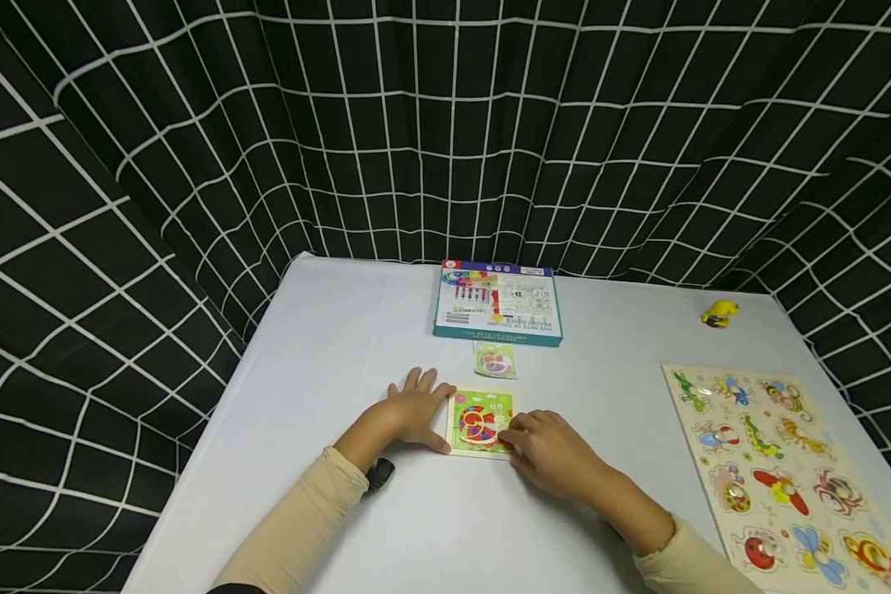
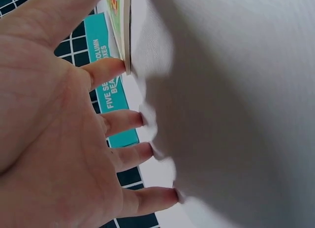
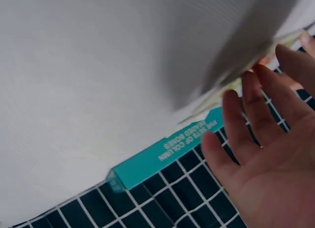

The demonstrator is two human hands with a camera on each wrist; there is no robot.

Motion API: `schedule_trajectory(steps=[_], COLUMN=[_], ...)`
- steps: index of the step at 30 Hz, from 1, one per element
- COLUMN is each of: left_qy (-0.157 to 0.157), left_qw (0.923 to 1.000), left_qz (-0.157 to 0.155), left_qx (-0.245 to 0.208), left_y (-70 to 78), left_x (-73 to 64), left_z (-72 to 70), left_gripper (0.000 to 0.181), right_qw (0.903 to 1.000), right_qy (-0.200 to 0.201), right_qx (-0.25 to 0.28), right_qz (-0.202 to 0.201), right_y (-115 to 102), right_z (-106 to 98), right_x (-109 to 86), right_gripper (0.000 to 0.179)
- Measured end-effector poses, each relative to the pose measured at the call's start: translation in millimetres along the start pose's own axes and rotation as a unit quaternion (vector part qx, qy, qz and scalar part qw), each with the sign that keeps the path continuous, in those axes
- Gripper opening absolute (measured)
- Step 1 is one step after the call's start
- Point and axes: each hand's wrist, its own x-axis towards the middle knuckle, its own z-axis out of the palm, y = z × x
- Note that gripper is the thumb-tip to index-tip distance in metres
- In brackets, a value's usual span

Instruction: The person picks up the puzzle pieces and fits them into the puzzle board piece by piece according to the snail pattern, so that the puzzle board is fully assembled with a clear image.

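A small wooden picture puzzle point(image 1: 483, 400) with a red snail-like figure on green lies flat between the hands. The left hand point(image 1: 416, 412) spreads its fingers at the puzzle's left side, thumb by the near corner and index fingertip by the far one; in the left wrist view, a fingertip meets the puzzle board point(image 2: 126, 31). Over the puzzle's right edge, the right hand point(image 1: 545, 450) pinches a reddish puzzle piece point(image 3: 266, 60) between thumb and index finger, mostly hidden by the fingers. Just beyond lies a card point(image 1: 496, 360) with a similar picture.
A flat teal-edged box point(image 1: 499, 301) lies behind the card. At right is a large wooden insect puzzle board point(image 1: 775, 470), with a small yellow toy figure point(image 1: 720, 313) farther back. Something black point(image 1: 380, 474) sits by the left wrist. Dark gridded cloth point(image 1: 431, 124) surrounds the white table.
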Motion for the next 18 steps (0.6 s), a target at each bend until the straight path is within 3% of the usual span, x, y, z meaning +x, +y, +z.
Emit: schedule_trajectory(steps=[3,5,8,13,15,18], left_qy=[0.011,0.028,0.082,0.201,0.224,0.225], left_qw=[0.9998,0.9991,0.9952,0.9777,0.9728,0.9729], left_qz=[0.002,0.005,0.006,-0.022,-0.034,-0.039], left_qx=[-0.014,-0.031,-0.053,-0.057,-0.047,-0.037], left_y=[-7.5,-12.4,-17.1,-5.0,1.3,5.9], left_x=[1.0,1.7,0.7,-18.5,-24.8,-27.9], left_z=[-0.7,-10.7,-46.9,-123.0,-139.8,-146.3], left_gripper=[0.096,0.097,0.102,0.113,0.115,0.115], right_qw=[0.9983,0.9962,0.9931,0.9818,0.9786,0.9763], right_qy=[-0.048,-0.074,-0.079,-0.033,-0.028,-0.040], right_qx=[0.031,0.040,0.024,0.002,-0.003,-0.010], right_qz=[0.004,0.021,0.083,0.187,0.204,0.212], right_y=[4.4,11.6,24.2,31.7,32.4,33.3], right_z=[-13.5,-32.7,-76.2,-147.2,-161.8,-167.9], right_x=[10.3,21.6,45.1,75.4,80.9,82.8], right_gripper=[0.038,0.047,0.071,0.099,0.100,0.099])
